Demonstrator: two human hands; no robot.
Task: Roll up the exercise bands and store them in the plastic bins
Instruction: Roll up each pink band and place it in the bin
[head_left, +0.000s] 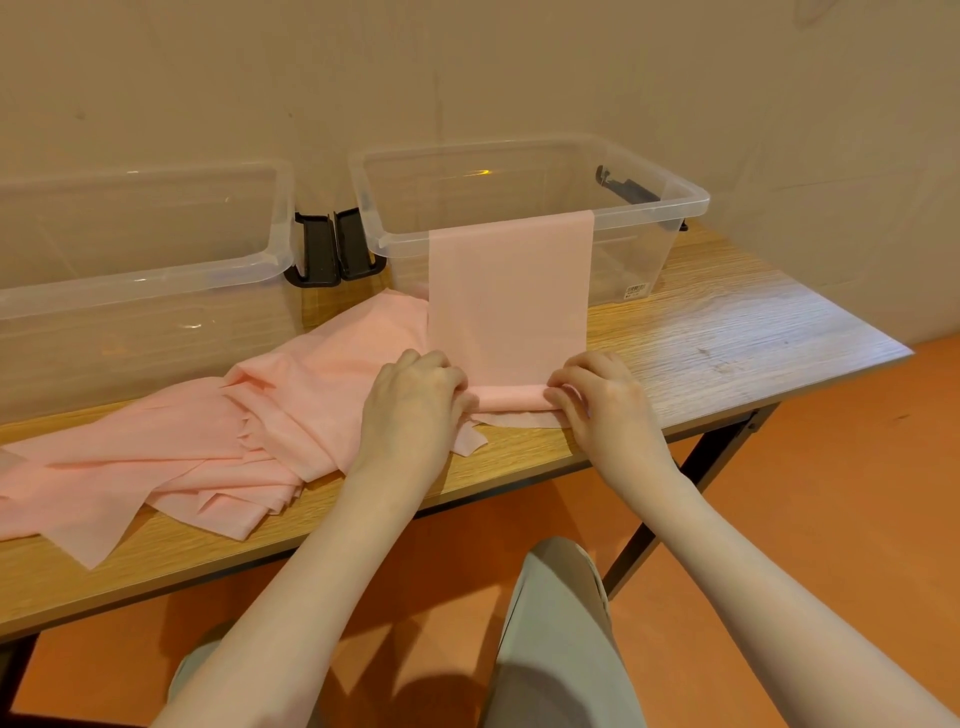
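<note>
A pink exercise band (509, 291) lies stretched from the table's front up over the near rim of the right clear plastic bin (675, 189). Its near end is a small roll (511, 397). My left hand (410, 405) grips the roll's left end with curled fingers. At the other end, my right hand (602, 397) pinches the roll. A loose heap of several more pink bands (208, 457) sprawls across the table to the left. A second clear bin (156, 244) stands at the back left.
Both bins sit side by side on a wooden table (727, 332) against a beige wall, black latches (335, 247) between them. The table's right edge drops to an orange floor. My knees show under the front edge.
</note>
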